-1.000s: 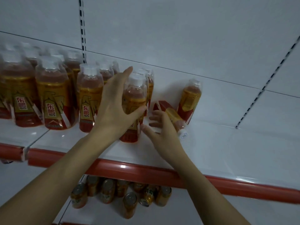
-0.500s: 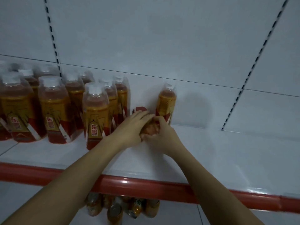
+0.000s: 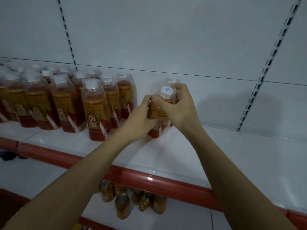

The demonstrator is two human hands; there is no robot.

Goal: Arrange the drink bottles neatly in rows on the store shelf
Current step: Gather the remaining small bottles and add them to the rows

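Note:
Both hands hold one drink bottle [image 3: 166,95] with an amber body, a gold and red label and a white cap. It stands upright on the white shelf [image 3: 232,160]. My left hand [image 3: 139,120] wraps its left side and my right hand [image 3: 179,107] grips its neck and right side. Right behind it stands another bottle [image 3: 171,80]; only its cap shows. To the left, several matching bottles [image 3: 96,110] stand in rows, the nearest one a little forward of the others.
The shelf has a red front edge [image 3: 149,181] and a white back panel with slotted uprights [image 3: 265,63]. The right half of the shelf is bare. Several orange cans [image 3: 123,203] lie on the lower shelf.
The bottle that lay on its side has been stood upright between both hands. My left hand left the front bottle of the rows and joined the right hand.

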